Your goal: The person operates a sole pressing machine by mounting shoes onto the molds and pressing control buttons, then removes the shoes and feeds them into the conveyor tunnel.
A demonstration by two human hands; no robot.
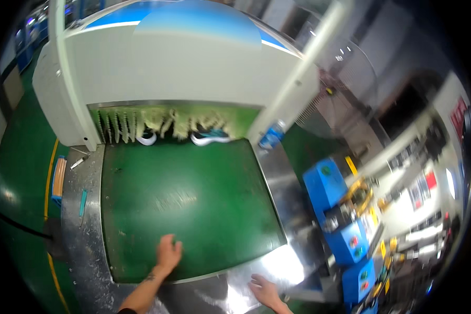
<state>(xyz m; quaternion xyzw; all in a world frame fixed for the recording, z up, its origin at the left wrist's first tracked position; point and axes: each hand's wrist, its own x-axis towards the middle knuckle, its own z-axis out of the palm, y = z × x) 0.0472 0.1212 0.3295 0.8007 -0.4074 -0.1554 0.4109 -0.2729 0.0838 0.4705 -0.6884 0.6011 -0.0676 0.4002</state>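
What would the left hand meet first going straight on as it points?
The left hand would probably cross the green belt to the shoe on the right, by the fringe; its height is unclear, so it may touch the belt first.

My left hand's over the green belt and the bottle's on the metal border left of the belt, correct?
Not quite: the head view shows the bottle on the metal border right of the belt. Your left hand is over the belt.

2 hands (168, 255) near green belt (204, 180)
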